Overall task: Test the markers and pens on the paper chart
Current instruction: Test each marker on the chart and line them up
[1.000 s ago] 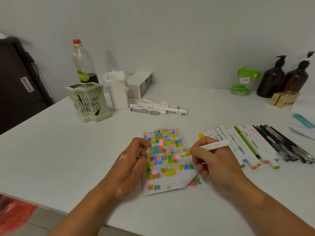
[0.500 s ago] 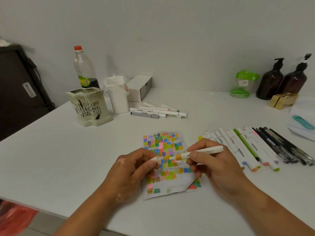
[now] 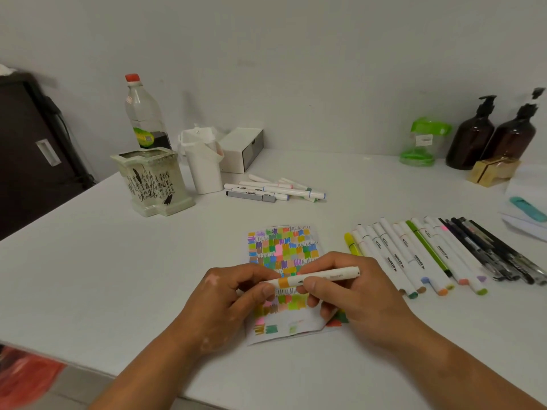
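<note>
A white marker with an orange band (image 3: 318,277) lies level between both hands, just above the paper chart (image 3: 282,251), which is covered in small coloured swatches. My left hand (image 3: 228,303) pinches the marker's left, capped end with thumb and fingers. Its barel sits in the curled fingers and thumb of my right hand (image 3: 352,294). Both hands hide the chart's middle. A row of markers and dark pens (image 3: 438,255) lies to the right of the chart. A smaller bunch of markers (image 3: 272,190) lies farther back.
At the back left stand a ceramic pot (image 3: 152,180), a plastic bottle (image 3: 143,113), a white holder (image 3: 202,164) and a white box (image 3: 242,149). Back right: a green-lidded jar (image 3: 421,142), two brown pump bottles (image 3: 491,134) and a gold box (image 3: 492,170). The table edge (image 3: 88,368) runs close to me.
My right hand lifted the marker off the chart and turned it level. My left hand left the paper and came over to pinch the marker's left end, which now looks capped.
</note>
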{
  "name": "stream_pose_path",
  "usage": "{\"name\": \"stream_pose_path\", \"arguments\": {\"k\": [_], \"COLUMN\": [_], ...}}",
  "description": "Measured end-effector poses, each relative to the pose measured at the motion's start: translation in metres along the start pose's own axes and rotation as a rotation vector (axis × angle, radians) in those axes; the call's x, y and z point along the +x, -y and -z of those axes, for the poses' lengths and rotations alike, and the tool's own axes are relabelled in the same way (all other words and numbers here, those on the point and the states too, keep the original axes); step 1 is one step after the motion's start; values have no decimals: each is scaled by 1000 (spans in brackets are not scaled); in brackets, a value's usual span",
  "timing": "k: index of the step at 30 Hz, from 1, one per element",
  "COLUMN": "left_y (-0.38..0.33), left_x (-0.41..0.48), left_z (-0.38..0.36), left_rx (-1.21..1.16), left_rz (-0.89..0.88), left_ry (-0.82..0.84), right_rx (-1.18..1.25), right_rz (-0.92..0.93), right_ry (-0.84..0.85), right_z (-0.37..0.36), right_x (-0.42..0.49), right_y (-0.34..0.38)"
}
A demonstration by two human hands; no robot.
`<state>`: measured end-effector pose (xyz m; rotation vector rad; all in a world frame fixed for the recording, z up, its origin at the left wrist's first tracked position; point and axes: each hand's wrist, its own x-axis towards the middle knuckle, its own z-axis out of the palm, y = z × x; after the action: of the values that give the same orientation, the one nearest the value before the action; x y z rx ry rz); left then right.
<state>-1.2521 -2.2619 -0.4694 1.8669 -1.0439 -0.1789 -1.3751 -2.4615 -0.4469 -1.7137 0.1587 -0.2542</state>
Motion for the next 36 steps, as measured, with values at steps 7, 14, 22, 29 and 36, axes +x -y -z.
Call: {"name": "stream_pose_path", "arguments": {"k": [7,14,22,29,36], "left_y": [2,4,6,8,10], "left_x": [-1,8,6,11,10], "left_z": [3,0,-4,-1,-2], "left_rx": [-112,-132,-88,-96,-78], "left_rz": [-9,47,59,213,252], "left_ry": [-19,-89,-159,-341,-390], "right_rx": [34,57,-728,-1225,-1374], "right_rz": [9,72,51,-177,-292], "right_ry": [20,156,20,-261,-254], "right_z": [-3,14,-5,27,33], "right_x": [1,0,-2,13,31], "right_y": [5,15,12,5,-3]}}
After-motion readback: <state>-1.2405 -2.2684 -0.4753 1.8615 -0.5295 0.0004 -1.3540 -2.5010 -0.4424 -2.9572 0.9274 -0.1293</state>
